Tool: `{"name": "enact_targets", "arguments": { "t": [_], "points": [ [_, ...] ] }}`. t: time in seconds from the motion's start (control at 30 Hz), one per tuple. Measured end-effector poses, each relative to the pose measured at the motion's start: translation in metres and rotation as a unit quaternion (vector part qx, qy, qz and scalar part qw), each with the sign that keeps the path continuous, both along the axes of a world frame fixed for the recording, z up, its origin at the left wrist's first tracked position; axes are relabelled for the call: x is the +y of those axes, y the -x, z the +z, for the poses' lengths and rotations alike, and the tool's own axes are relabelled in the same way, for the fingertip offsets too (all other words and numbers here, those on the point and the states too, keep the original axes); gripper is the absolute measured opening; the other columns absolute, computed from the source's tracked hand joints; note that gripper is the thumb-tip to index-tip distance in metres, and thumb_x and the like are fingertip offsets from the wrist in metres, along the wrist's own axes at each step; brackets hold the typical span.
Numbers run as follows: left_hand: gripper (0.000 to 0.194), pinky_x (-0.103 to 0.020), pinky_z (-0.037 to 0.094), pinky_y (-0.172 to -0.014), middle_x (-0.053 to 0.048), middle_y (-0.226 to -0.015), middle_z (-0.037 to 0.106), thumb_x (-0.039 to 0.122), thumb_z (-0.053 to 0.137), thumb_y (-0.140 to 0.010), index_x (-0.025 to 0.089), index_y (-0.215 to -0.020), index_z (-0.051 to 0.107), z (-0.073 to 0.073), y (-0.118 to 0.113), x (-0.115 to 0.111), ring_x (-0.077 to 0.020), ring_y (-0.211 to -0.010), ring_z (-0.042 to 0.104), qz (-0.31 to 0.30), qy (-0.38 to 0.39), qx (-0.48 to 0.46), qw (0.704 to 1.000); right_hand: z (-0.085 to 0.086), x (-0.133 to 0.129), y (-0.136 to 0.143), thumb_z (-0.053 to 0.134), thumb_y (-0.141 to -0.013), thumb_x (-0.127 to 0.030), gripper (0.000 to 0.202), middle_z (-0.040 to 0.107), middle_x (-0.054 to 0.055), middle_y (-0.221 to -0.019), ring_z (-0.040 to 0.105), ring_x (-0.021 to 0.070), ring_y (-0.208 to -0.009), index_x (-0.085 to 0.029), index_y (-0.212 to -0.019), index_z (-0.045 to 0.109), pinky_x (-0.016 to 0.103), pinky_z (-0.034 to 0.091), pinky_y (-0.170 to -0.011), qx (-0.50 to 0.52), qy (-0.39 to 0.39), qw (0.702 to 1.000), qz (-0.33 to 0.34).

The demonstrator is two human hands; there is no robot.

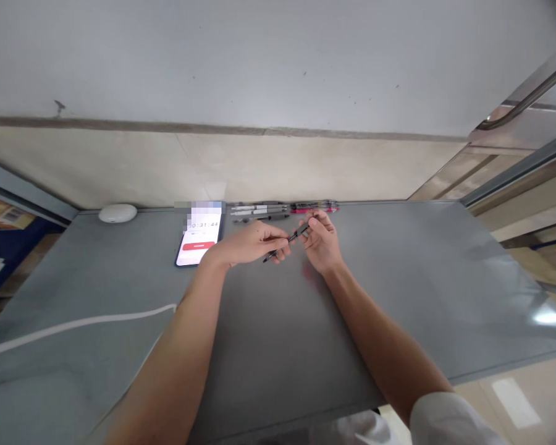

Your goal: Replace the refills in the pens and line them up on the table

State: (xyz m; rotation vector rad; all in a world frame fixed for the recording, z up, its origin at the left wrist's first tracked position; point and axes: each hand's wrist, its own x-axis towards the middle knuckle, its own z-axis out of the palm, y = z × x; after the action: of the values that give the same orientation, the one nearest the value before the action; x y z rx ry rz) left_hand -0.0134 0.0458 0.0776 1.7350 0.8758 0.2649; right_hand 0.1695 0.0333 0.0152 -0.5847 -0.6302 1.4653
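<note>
A dark pen [299, 232] is held slantwise above the grey table, its lower left end pointing toward me. My left hand [259, 242] pinches it near the lower part, thumb and fingers closed. My right hand [322, 240] grips the upper part between thumb and fingers. Just beyond my hands, several grey and clear pens [258, 210] lie side by side along the wall. To their right lies a bunch of dark and red pens [314, 205], partly behind my right hand. Whether the held pen is one piece or two at its middle is hard to make out.
A phone [198, 238] with a lit timer screen lies left of my left hand. Farther left sits a white rounded case [117, 214]. A white cable [78, 324] crosses the left side of the grey table [426, 278]. The tiled wall [167, 167] borders the back edge.
</note>
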Motion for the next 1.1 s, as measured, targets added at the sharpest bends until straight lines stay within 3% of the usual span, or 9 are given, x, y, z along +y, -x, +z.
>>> {"name": "enact_targets", "arguments": {
  "t": [0.2, 0.5, 0.67, 0.87, 1.1],
  "points": [
    [0.031, -0.025, 0.044, -0.065, -0.003, -0.079, 0.068, 0.039, 0.048, -0.093, 0.018, -0.081, 0.067, 0.003, -0.004, -0.004, -0.0145, -0.073, 0.063, -0.027, 0.017, -0.016, 0.999, -0.001, -0.001, -0.002, 0.078, -0.069, -0.024, 0.026, 0.053, -0.009, -0.075, 0.061, 0.0089, -0.068, -0.027, -0.081, 0.055, 0.021, 0.055, -0.051, 0.016, -0.020, 0.999, 0.030],
    [0.022, -0.025, 0.038, -0.059, 0.002, -0.069, 0.063, 0.037, 0.055, -0.087, 0.020, -0.084, 0.068, -0.007, -0.005, 0.003, -0.0128, -0.061, 0.053, 0.047, -0.098, 0.030, 0.994, 0.001, 0.002, 0.003, 0.079, -0.068, -0.021, 0.024, 0.060, -0.008, -0.076, 0.062, 0.0072, -0.070, -0.024, -0.077, 0.057, 0.021, 0.056, -0.065, -0.012, 0.003, 0.999, -0.038],
    [0.024, -0.025, 0.041, -0.062, 0.000, -0.071, 0.065, 0.037, 0.053, -0.089, 0.019, -0.082, 0.068, -0.008, -0.003, 0.003, -0.0144, -0.068, 0.058, 0.028, -0.073, 0.013, 0.997, 0.001, 0.000, 0.000, 0.078, -0.068, -0.023, 0.024, 0.063, -0.007, -0.084, 0.066, 0.0087, -0.076, -0.026, -0.084, 0.061, 0.021, 0.057, -0.064, -0.024, 0.009, 0.999, -0.023],
    [0.027, -0.025, 0.045, -0.068, -0.002, -0.076, 0.067, 0.037, 0.051, -0.091, 0.019, -0.083, 0.069, -0.001, -0.005, -0.002, -0.0138, -0.072, 0.062, -0.020, 0.000, -0.011, 1.000, -0.002, 0.000, -0.002, 0.077, -0.069, -0.025, 0.024, 0.058, -0.008, -0.078, 0.063, 0.0105, -0.071, -0.027, -0.082, 0.057, 0.022, 0.055, -0.050, -0.009, -0.023, 0.999, 0.021],
    [0.024, -0.026, 0.045, -0.069, -0.001, -0.075, 0.067, 0.037, 0.054, -0.089, 0.019, -0.080, 0.068, 0.000, -0.005, -0.003, -0.0141, -0.072, 0.061, -0.017, 0.011, -0.022, 1.000, -0.002, 0.000, -0.002, 0.078, -0.068, -0.023, 0.026, 0.054, -0.008, -0.074, 0.060, 0.0090, -0.069, -0.027, -0.080, 0.054, 0.022, 0.056, -0.054, 0.003, -0.038, 0.998, 0.046]
  ]
}}
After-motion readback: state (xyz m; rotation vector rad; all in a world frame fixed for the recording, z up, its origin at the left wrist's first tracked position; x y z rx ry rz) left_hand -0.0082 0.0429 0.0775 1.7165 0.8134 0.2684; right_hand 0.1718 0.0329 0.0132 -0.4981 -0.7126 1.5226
